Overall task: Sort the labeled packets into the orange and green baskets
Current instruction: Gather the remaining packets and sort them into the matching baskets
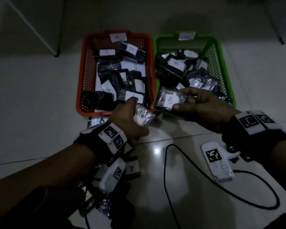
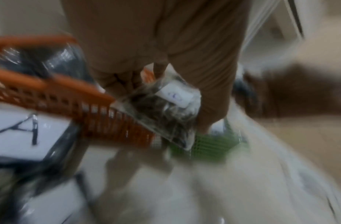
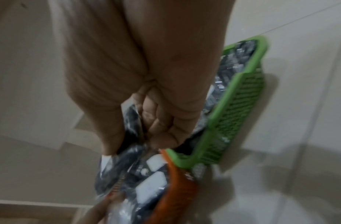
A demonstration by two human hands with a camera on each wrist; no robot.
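Note:
The orange basket (image 1: 82,71) stands on the left and the green basket (image 1: 224,68) on the right. Both hold several dark packets with white labels. My right hand (image 1: 180,98) pinches a packet labelled B (image 1: 169,100) over the near left corner of the green basket. My left hand (image 1: 132,118) grips a clear packet (image 1: 145,115) by the orange basket's near right corner; its label is unreadable. The left wrist view shows that packet (image 2: 166,112) between the fingers, beside the orange basket (image 2: 60,94). In the right wrist view, thumb and fingers clamp a dark packet (image 3: 131,121) above the green basket (image 3: 240,94).
Loose packets labelled A lie on the tiled floor, one (image 1: 99,120) before the orange basket and one (image 1: 132,168) by my left wrist. A black cable (image 1: 188,171) loops across the near floor. A white marker device (image 1: 216,162) lies under my right wrist. Furniture legs (image 1: 40,30) stand at the back.

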